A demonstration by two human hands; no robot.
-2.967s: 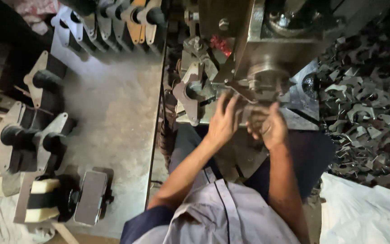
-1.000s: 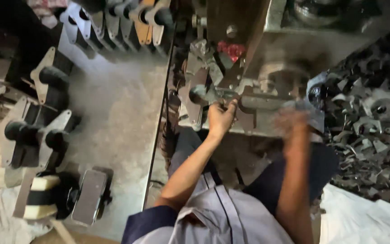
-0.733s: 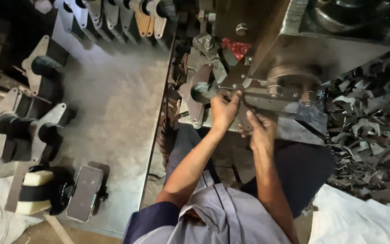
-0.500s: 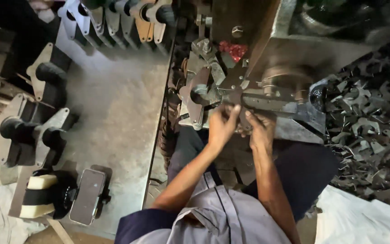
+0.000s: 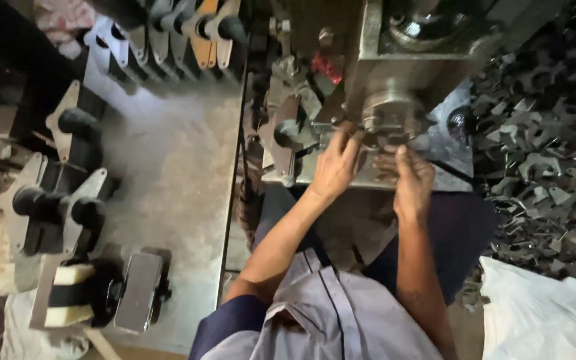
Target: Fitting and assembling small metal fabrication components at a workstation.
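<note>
Hands meet under the press head at twelve o'clock — left hand and right hand both pinch a metal piece; scrap pile at three.

No packages, labels, signs or screens are visible.

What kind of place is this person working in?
Most likely a small metalworking shop. Both hands, left hand and right hand, work at a heavy steel press machine; a heap of dark stamped metal scraps lies to the right, and finished bracket parts stand in rows on the dusty floor.
</note>
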